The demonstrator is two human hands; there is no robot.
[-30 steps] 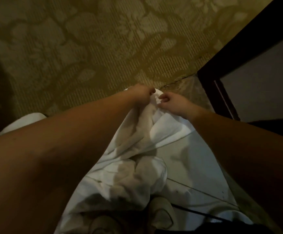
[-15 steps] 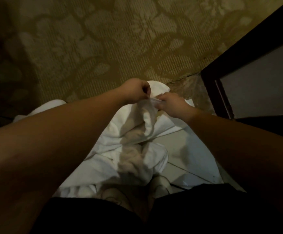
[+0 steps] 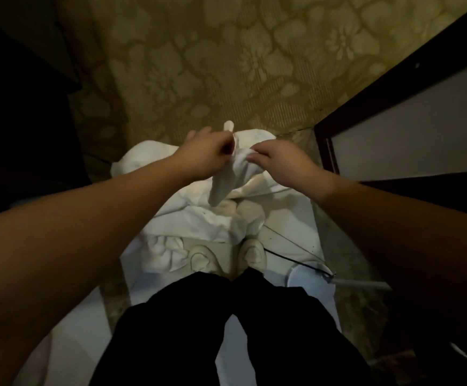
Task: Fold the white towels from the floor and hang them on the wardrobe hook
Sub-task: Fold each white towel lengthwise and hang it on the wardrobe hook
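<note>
Held towel [image 3: 228,174]: white, bunched; its upper part is caught between the two hands, one narrow end sticks up past the left hand's knuckles, and the rest hangs down in a twisted tail toward the heap.
Left hand [image 3: 206,153]: fingers curled into a loose fist round the towel's upper part; the cloth comes out on the thumb side, touching the fingers.
Right hand [image 3: 281,158]: just beside the left hand, fingertips [image 3: 254,155] bent down and pinching a fold of the same towel; the cloth lies under and in front of them.
Towel heap [image 3: 199,218]: white, crumpled, on the floor directly below the held towel; the hanging tail reaches it, though contact cannot be told.
Shoes [image 3: 226,256]: pale pair, nearer the person than the heap, partly under its edge.
Trousers [image 3: 226,330]: dark, nearer still than the shoes.
Carpet [image 3: 226,65]: olive, flower-patterned, beyond the heap.
Dark frame [image 3: 366,87]: right of the heap, edging a pale panel [image 3: 421,129].
Black cord [image 3: 290,259]: thin, on the pale floor right of the shoes.
Round white object [image 3: 310,282]: right of the shoes, at the cord's end; kind unclear.
</note>
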